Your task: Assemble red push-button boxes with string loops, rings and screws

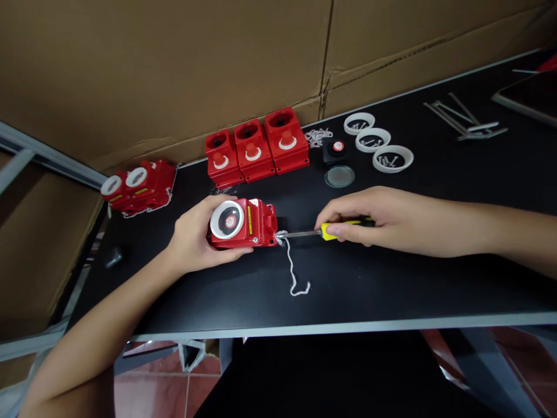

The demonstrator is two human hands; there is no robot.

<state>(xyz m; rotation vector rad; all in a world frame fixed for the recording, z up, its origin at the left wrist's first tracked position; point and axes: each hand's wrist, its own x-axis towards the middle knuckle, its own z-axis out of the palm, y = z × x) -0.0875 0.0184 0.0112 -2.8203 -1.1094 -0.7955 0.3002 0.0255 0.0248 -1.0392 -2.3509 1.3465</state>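
Note:
My left hand (198,235) is wrapped round a red switch box (256,223) with a white ring and a round dial window, lying on the black table. In my right hand (361,220) is a screwdriver (329,231) with a yellow and black handle, its shaft pointing left. The tip meets a white cord (292,270) bunched at the right end of the box. The cord's loose end trails over the tabletop towards the front edge. Whether the tip presses the cord into the box cannot be made out.
Three red housings (253,150) stand along the cardboard wall. Finished-looking red boxes (148,186) sit at the left. White rings (393,159) holding screws, a glass disc (339,176), a black dial part (336,149) and metal rods (472,125) lie towards the back right.

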